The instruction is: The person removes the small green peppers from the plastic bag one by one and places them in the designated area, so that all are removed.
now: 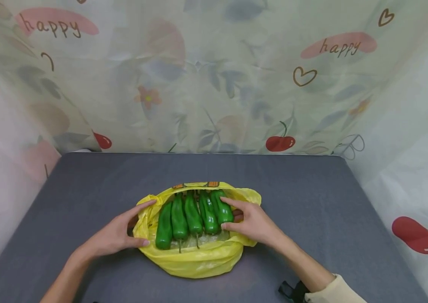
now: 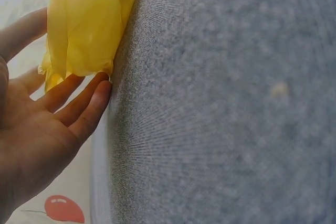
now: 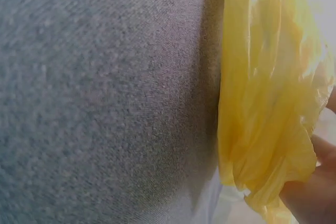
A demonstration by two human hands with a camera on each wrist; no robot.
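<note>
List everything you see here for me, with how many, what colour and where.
Green peppers: five visible, green, side by side in the bag's mouth
Bag: one, yellow plastic, on the table
Clear plastic: count unclear, colourless, below the peppers
Table: one, dark grey, under the bag
Printed sheeting: count unclear, pale, behind and beside the table
Black item: one, black, by the sleeve, unidentifiable
Sleeve: one, cream, right forearm
Left hand: one, bare, at the bag's left edge
Right hand: one, bare, at the rightmost pepper
</note>
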